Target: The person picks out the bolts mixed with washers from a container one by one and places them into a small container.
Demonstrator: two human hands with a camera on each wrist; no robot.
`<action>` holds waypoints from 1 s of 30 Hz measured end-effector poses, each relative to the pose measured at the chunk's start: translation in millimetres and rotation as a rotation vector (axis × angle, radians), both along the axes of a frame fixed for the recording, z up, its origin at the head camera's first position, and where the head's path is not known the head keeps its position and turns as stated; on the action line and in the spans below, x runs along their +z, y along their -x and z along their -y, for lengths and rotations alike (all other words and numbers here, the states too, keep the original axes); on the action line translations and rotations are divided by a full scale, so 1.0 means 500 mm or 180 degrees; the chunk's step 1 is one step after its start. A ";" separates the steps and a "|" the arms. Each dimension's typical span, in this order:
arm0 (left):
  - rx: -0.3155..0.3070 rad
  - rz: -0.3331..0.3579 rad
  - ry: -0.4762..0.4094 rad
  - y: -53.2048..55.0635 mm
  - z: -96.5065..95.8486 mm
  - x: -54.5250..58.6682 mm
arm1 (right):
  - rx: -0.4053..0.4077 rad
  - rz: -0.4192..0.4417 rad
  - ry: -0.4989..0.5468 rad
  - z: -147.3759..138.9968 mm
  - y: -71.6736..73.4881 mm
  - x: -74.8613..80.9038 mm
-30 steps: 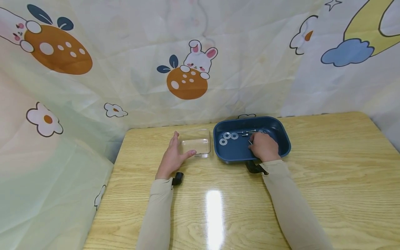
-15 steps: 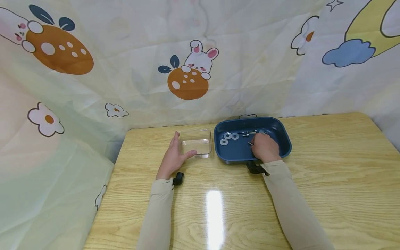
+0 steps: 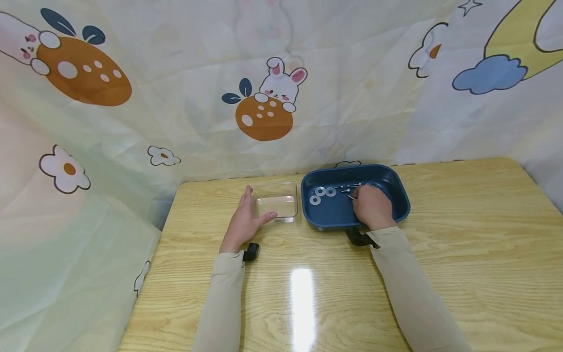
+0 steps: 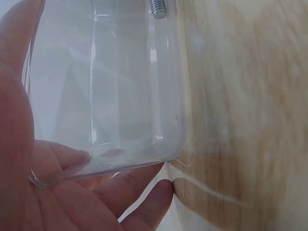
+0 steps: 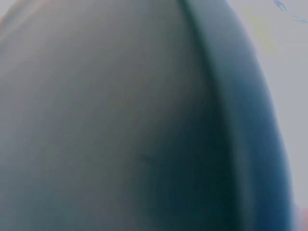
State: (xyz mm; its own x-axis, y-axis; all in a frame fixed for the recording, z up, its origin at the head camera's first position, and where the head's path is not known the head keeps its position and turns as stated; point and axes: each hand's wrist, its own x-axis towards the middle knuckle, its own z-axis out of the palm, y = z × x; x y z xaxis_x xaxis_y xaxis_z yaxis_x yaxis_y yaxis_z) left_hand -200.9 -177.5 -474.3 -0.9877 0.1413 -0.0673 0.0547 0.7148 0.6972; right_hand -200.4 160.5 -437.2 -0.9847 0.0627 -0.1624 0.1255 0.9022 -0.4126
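fingers of the left hand (image 3: 241,222) spread wide, thumb well apart, touching the left end of a clear box (image 3: 279,207) near the far left corner of the wooden bench (image 3: 272,303). a threaded screw (image 4: 158,8) lies inside it. the right hand (image 3: 373,208), fingers curled, pinches a thin screw (image 3: 352,197) within the blue tray (image 3: 327,212), just right of the box; most fingertips are hidden. three flat washers (image 3: 314,200) lie toward the tray's left end, loose screws (image 3: 346,190) toward its far edge. printed cloth (image 3: 352,112) hangs behind the bench.
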 end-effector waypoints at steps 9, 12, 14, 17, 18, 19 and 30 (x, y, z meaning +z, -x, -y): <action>-0.0012 -0.0002 0.0020 0.000 -0.002 0.002 | -0.0029 -0.0286 0.0146 0.006 -0.006 0.008; -0.0011 -0.0008 0.0040 0.000 -0.002 0.001 | -0.0020 -0.0374 0.0169 0.011 -0.009 0.011; -0.0010 -0.0005 0.0029 0.000 -0.002 0.000 | -0.0011 -0.0436 0.0180 0.015 -0.011 0.011; -0.0014 -0.0001 0.0011 -0.001 -0.002 0.001 | -0.0008 -0.0560 0.0200 0.020 -0.014 0.012; -0.0005 0.0004 0.0001 -0.001 -0.002 0.001 | -0.0006 -0.0605 0.0212 0.022 -0.015 0.012; -0.0004 0.0007 -0.0003 -0.001 -0.002 0.001 | -0.0006 -0.0645 0.0230 0.023 -0.016 0.013; -0.0021 -0.0006 -0.0004 -0.002 -0.003 0.002 | 0.0021 -0.0745 0.0347 0.046 -0.022 0.016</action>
